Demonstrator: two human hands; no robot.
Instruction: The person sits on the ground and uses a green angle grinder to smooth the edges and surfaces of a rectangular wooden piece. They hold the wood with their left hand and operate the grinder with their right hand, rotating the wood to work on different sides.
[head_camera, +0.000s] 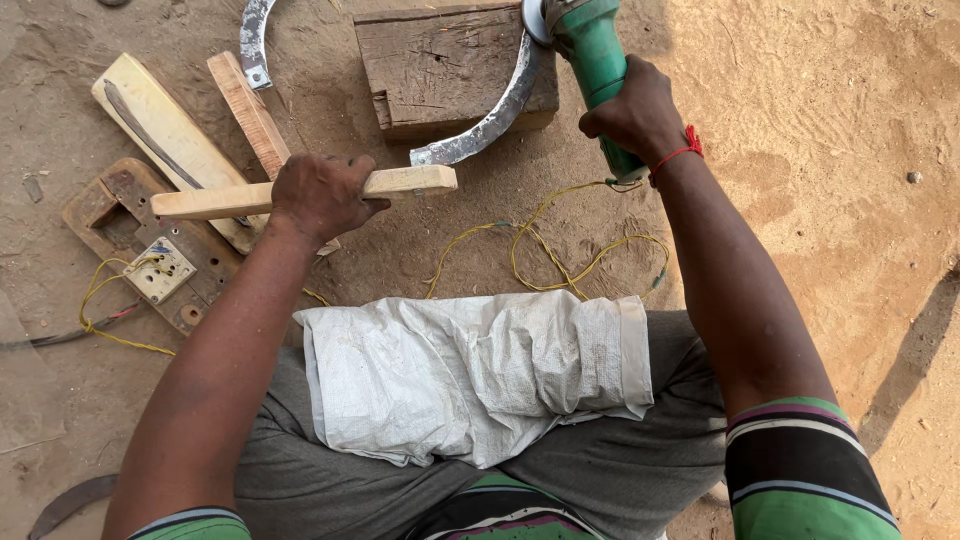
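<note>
Your left hand was closed around wooden handle of sickle, grip tight, holding it flat across sandy ground. Curved blade lay over near edge of wooden block. Your right hand was wrapped around green angle grinder, its disc touching blade at block's right corner. Step in hand looked like grinding blade edge. Next move likely called for steady handle, disc sweeping along curve, yellow wire kept off.
</note>
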